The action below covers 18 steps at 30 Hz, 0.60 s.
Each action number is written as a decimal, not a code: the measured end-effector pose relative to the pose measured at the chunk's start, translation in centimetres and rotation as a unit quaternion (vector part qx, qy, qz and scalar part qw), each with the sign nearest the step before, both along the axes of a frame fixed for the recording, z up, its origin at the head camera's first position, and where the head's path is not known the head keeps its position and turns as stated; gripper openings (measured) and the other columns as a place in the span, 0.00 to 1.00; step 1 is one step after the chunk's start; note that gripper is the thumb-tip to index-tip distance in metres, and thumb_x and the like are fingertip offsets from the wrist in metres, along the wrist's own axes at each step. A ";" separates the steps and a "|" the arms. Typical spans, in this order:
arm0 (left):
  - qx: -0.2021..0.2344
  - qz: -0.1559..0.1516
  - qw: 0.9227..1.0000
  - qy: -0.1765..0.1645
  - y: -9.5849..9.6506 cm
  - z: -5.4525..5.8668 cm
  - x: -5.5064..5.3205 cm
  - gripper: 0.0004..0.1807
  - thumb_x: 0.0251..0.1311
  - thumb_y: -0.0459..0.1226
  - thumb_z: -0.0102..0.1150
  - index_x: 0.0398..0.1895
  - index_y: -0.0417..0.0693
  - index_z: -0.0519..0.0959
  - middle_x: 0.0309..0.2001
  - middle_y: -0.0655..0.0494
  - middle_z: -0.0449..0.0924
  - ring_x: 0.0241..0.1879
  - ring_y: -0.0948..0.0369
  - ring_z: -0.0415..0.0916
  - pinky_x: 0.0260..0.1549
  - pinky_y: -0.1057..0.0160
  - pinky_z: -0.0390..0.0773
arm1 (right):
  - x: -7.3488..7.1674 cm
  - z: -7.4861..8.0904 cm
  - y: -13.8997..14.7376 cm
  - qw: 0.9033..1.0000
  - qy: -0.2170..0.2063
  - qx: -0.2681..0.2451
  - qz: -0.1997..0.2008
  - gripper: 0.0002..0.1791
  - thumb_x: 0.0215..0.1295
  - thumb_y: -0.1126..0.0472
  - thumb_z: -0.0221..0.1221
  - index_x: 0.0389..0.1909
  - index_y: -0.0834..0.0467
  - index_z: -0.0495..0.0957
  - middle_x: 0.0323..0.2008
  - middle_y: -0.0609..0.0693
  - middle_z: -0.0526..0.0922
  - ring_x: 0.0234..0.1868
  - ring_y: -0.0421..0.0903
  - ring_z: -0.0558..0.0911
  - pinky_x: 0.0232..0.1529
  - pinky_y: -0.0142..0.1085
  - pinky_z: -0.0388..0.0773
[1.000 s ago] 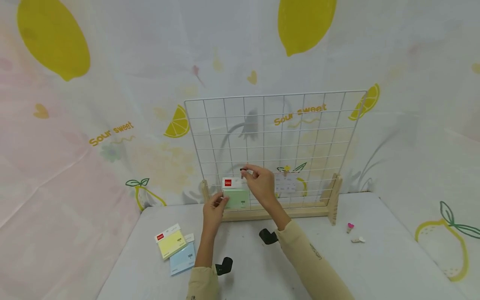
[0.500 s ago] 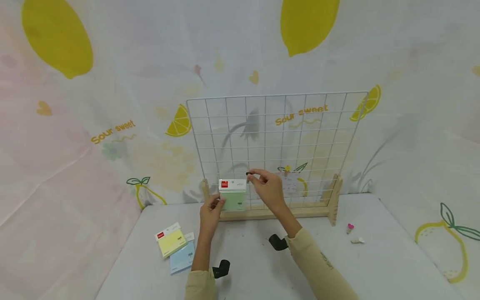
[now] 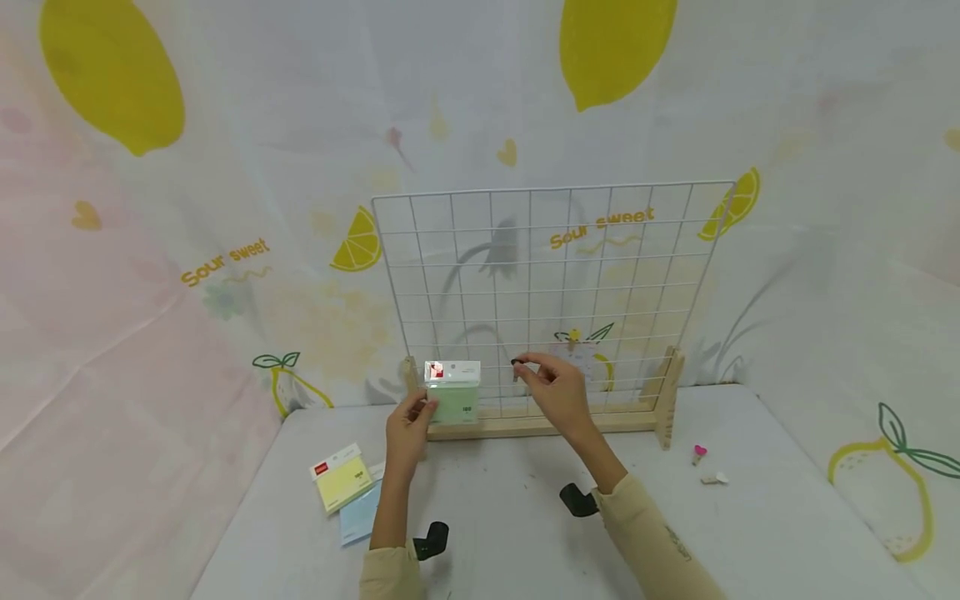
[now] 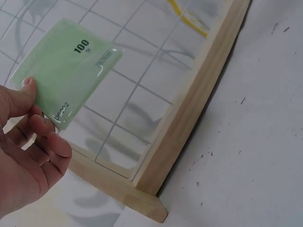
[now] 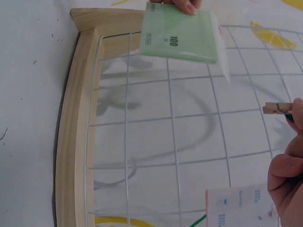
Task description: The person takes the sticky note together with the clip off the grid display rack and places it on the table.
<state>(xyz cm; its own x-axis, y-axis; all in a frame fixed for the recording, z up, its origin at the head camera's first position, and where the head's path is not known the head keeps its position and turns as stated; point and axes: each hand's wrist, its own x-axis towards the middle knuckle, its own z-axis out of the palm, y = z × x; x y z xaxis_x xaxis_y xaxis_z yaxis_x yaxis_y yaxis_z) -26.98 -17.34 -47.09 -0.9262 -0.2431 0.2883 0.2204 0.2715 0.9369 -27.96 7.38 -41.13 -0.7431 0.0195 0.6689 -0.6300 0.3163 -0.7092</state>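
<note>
My left hand pinches the lower left edge of a green sticky note pack, thumb in front. The pack is in a clear sleeve with a white header and stands upright before the left part of a white wire grid. In the left wrist view the thumb lies on the pack's face. To the right, my right hand pinches a small wooden clothespin with a dark decoration, apart from the pack and in front of the grid.
Yellow and blue sticky note packs overlap on the table at left. Two small clothespins, one pink-topped and one white-topped, lie at right. A pale printed sheet hangs on the grid, which stands in a wooden base.
The left hand has moved the green pack slightly left and down. My right hand has drawn away to the right and down with the clothespin, widening the gap between them.
</note>
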 end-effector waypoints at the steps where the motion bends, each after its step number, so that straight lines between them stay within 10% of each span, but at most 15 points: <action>1: 0.002 -0.002 1.000 0.001 -0.1 0.1 0.0 0.13 0.66 0.38 0.62 0.50 0.42 0.82 0.35 0.50 0.77 0.33 0.59 0.70 0.26 0.68 0.71 | 0.0 -0.2 0.3 1.000 0.000 0.001 -0.002 0.06 0.60 0.64 0.69 0.38 0.55 0.87 0.12 0.43 0.63 0.14 0.34 0.56 0.16 0.31 0.54; 18: -0.006 -0.017 1.000 0.000 -2.5 0.0 1.0 0.14 0.67 0.38 0.62 0.52 0.40 0.82 0.34 0.49 0.77 0.28 0.62 0.69 0.22 0.69 0.70 | 1.0 -2.3 3.5 1.000 0.003 0.015 -0.025 0.08 0.57 0.66 0.71 0.38 0.57 0.88 0.13 0.40 0.62 0.14 0.32 0.56 0.16 0.30 0.54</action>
